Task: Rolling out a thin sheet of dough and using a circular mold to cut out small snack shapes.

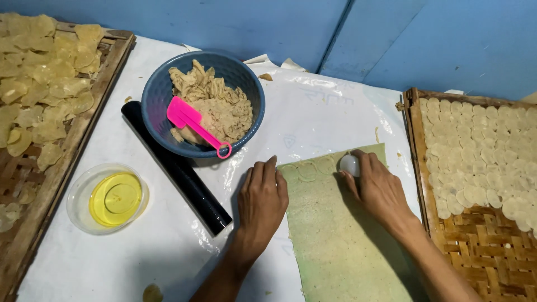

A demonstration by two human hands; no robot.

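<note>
White plastic sheeting (pixel 313 112) covers the table below a blue wall. On it lies a flat greenish dough sheet (pixel 341 240). Right hand (pixel 380 187) reaches forward, wrist low, fingers curled down over a small round white cutter (pixel 350 164) pressed at the sheet's far edge. Left hand (pixel 262 201) rests flat, fingers together and extended, palm down along the sheet's left edge, holding nothing.

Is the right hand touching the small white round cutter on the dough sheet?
Touching. The head view shows the right hand wrapped over the white cutter, fingers gripping its sides, pressing it onto the top edge of the green dough sheet.
</note>
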